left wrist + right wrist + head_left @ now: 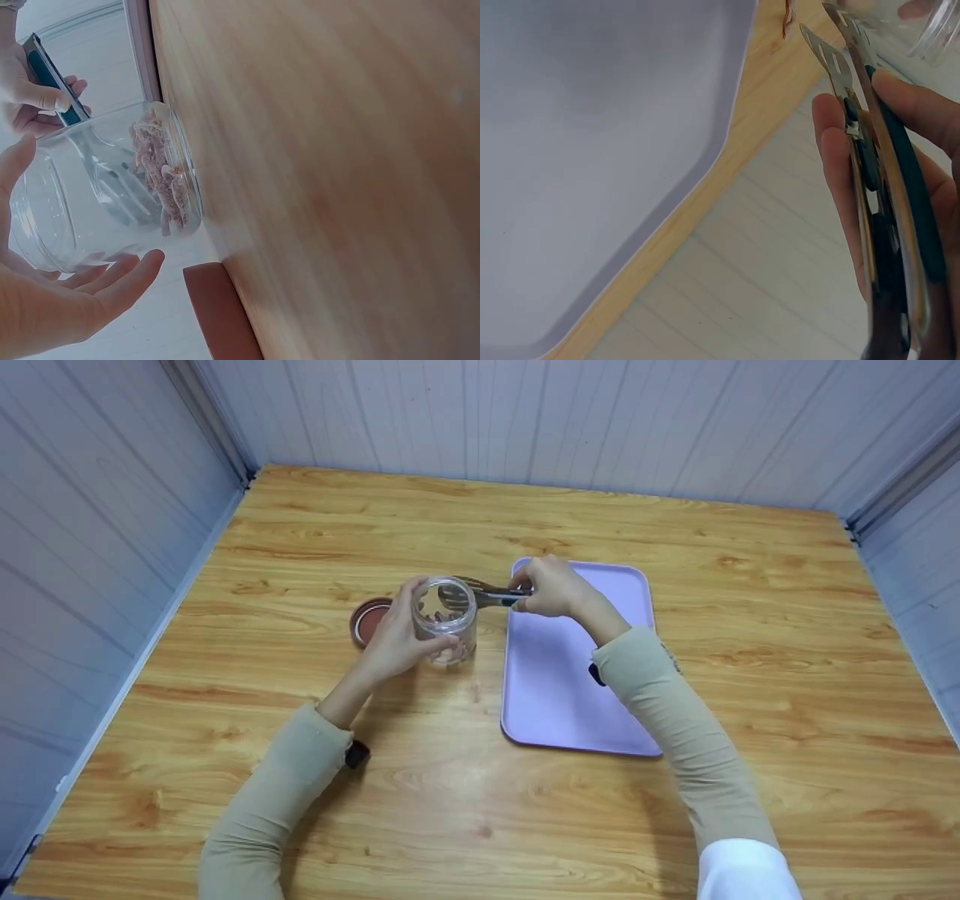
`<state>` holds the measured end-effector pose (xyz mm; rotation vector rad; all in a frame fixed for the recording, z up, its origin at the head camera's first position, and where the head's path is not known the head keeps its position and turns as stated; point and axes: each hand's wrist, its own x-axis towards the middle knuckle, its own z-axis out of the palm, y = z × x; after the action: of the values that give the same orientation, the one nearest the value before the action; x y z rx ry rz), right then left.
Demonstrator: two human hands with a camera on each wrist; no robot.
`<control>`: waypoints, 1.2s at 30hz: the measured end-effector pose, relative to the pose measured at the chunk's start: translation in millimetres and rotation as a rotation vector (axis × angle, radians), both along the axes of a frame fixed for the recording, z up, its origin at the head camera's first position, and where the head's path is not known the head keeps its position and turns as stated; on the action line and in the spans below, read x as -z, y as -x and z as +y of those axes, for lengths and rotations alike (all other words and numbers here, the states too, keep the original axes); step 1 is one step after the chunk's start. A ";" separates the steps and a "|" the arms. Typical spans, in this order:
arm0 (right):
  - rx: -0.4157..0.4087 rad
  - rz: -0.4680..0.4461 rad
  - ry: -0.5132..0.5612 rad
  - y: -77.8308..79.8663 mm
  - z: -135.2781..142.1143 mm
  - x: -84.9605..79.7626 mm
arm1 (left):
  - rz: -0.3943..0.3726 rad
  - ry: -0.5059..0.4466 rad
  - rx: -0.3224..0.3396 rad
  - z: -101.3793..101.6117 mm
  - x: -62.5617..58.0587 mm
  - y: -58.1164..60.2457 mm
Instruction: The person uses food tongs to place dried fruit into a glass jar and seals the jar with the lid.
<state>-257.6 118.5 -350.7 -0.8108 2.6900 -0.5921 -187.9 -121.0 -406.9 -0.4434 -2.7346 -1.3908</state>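
Note:
My left hand (397,641) grips a clear jar (466,634) that stands upright, its mouth uncovered. Reddish-brown dried strips (160,172) lie at the jar's bottom in the left wrist view. A pair of metal tongs (881,142) with dark teal grips is held in my right hand (556,587), thumb on one arm and fingers on the other. The tong heads point left and overlap the jar's far side in the head view. Their slotted tips are slightly apart with nothing visible between them. Left of the jar, a reddish-brown lid (366,620) lies partly hidden by my left hand.
A lilac tray (559,690) lies on the wooden table (450,802), right of the jar and under my right forearm. In the right wrist view, a thin reddish-brown strip (788,19) shows beyond the tray's edge. White panel walls (495,420) border the table.

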 end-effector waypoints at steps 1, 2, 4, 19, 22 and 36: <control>0.000 0.000 -0.004 -0.4 -0.7 0.1 | 0.001 -0.002 0.001 0.0 -0.3 0.1; -0.001 0.002 -0.008 -0.7 -1.3 0.4 | 0.002 -0.003 0.001 0.1 -0.6 0.1; 0.001 0.006 -0.013 -1.7 -1.9 1.1 | 0.004 -0.004 0.002 0.4 -0.9 -0.2; -0.007 0.078 0.026 -2.5 4.5 10.0 | -0.013 0.001 0.006 0.5 -0.8 -0.5; 0.012 0.071 0.036 -1.6 8.7 9.4 | -0.014 0.007 -0.001 0.4 -1.5 -0.5; -0.010 0.082 -0.013 -5.1 3.5 6.1 | -0.006 -0.009 -0.003 -2.9 -2.4 -4.3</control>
<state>-252.6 122.0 -356.8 -0.8621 2.7586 -0.5507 -183.6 -123.9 -404.5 -0.4349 -2.7309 -1.4057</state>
